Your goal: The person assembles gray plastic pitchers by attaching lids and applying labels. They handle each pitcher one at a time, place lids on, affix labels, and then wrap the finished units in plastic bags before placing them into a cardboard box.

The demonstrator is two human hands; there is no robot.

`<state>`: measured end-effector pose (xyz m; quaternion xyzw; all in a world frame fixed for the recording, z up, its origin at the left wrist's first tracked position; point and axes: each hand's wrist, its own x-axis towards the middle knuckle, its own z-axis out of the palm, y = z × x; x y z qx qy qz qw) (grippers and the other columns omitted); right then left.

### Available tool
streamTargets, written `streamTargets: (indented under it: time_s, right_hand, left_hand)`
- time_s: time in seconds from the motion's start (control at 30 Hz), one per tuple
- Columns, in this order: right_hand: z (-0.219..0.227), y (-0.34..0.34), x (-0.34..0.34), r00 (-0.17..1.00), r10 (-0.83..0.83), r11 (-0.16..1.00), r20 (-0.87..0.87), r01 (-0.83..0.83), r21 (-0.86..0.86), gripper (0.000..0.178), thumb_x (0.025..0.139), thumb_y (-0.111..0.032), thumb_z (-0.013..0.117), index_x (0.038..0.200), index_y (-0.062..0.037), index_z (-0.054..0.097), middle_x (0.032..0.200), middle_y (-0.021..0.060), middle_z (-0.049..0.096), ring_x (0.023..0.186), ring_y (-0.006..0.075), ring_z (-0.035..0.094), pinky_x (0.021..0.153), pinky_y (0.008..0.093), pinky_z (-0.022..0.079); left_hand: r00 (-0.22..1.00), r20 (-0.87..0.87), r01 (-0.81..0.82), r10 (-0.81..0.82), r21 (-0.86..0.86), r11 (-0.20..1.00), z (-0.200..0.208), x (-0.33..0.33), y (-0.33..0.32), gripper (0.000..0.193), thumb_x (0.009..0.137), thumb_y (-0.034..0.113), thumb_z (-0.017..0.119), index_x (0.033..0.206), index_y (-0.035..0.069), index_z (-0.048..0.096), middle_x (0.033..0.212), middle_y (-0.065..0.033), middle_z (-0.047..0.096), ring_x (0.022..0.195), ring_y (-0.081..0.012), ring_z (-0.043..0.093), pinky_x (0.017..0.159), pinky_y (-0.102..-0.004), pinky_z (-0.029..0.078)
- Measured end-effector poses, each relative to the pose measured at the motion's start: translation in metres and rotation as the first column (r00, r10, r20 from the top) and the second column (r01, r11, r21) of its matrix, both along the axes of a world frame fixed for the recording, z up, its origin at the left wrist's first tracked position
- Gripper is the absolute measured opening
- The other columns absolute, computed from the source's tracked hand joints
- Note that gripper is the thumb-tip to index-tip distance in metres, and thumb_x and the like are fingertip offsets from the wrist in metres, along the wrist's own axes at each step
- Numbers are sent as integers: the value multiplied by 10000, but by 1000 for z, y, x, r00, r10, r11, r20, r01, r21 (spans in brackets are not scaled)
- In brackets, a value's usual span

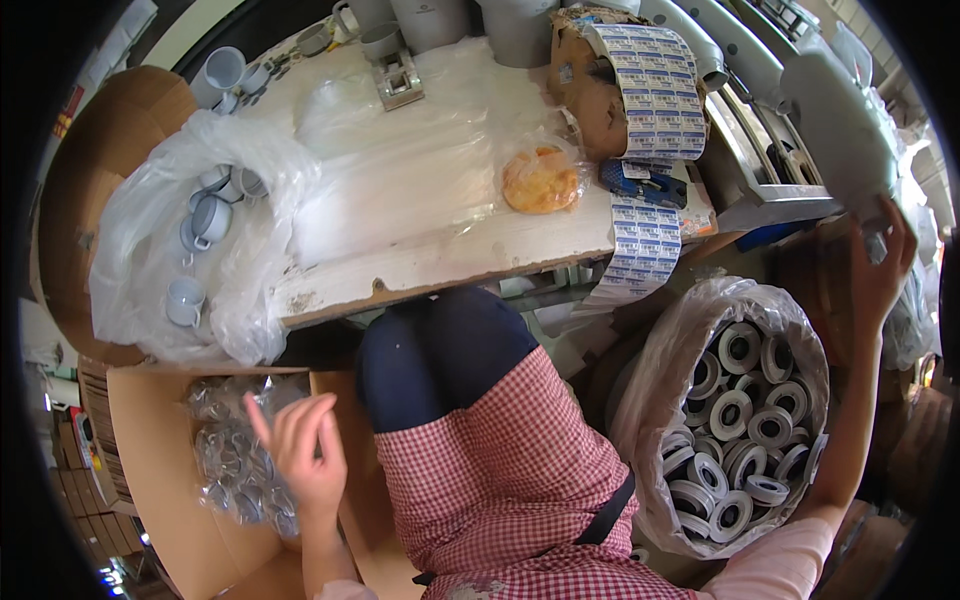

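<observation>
At the far right, my right hand (882,258) is raised with its fingers closed round the narrow lower end of a long grey plastic bottle-shaped part (838,125). My left hand (303,450) holds nothing, its fingers apart, above an open cardboard box (150,440). Inside that box lie several grey plastic parts in clear bags (245,465). More grey tubular parts (735,50) lie at the back right, beside the raised one. Below my right arm stands a plastic-lined container (640,470) full of grey and white rings (730,412).
A white worktable (400,210) bears a roll of printed labels (650,90), a blue tool (645,185), bagged bread (543,180) and a metal fixture (398,80). Grey cups (212,218) lie in a clear bag (130,250) at left. Grey buckets (518,30) stand at the back.
</observation>
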<state>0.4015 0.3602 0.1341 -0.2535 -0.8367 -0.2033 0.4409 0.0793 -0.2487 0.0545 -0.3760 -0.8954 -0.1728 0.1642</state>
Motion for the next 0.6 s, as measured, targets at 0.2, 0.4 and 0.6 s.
streamTargets:
  time_s: [0.2,0.4,0.6]
  right_hand:
    - [3,-73,37,1000,6,988,8,-4,-151,510,870,-54,823,1347,-98,648,1384,108,587,1299,280,584,1001,436,551]
    - [-35,-158,61,823,-31,620,-567,-429,-656,597,890,-90,811,1420,-47,540,1266,87,600,1137,205,658,913,321,572]
    - [-118,-317,-5,689,-367,-682,-625,-656,-322,640,908,-290,812,1427,-116,482,1316,72,611,1186,254,652,953,462,594]
  left_hand:
    - [933,-42,361,-358,86,929,11,23,49,194,875,39,751,1058,102,738,984,-7,742,958,-202,710,1245,-692,244]
    - [873,171,397,-457,294,869,15,32,60,250,990,8,626,1223,34,713,1165,-99,739,1094,-279,707,1198,-537,397]
    - [674,386,-8,-630,857,516,-15,32,105,666,1145,482,384,1507,-69,478,1492,-191,581,1411,-290,524,1221,-412,367]
